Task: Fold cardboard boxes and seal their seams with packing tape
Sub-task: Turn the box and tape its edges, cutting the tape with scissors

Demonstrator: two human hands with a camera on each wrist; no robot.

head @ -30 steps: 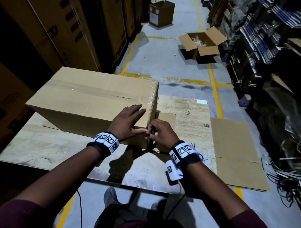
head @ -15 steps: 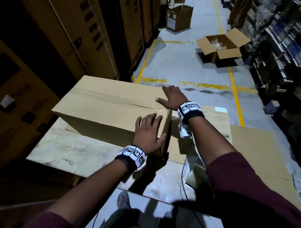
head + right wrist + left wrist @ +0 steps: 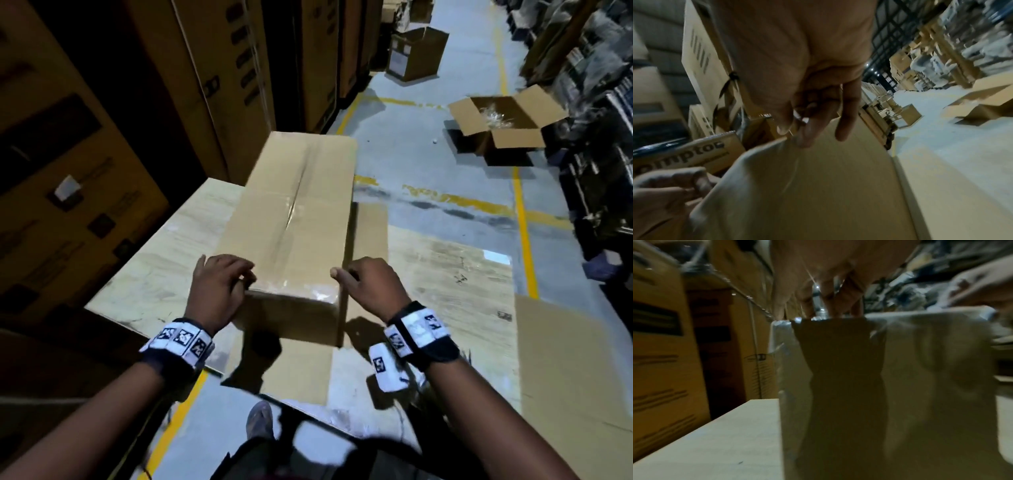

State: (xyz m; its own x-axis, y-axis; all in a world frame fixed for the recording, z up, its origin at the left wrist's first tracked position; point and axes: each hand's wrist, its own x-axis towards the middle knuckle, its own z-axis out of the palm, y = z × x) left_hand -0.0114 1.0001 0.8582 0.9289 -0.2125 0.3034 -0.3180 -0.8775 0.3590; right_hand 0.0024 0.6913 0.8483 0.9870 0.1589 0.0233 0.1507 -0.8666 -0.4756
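We see one long cardboard box (image 3: 298,219) lying on the pale surface (image 3: 161,260), and two more boxes on the floor behind. Our left hand (image 3: 215,287) and right hand (image 3: 370,287) each curl over a near top corner, gripping it. Only the left wrist view shows shiny tape (image 3: 781,340) down the box's end.

At the lower left of your right wrist view, a brown carton (image 3: 701,155) bears bold black letters reading "ompto", cut off at the frame edge and perhaps part of a longer brand name. Printing on the stacked cartons (image 3: 219,85) at the upper left of your head view is too dark to read.
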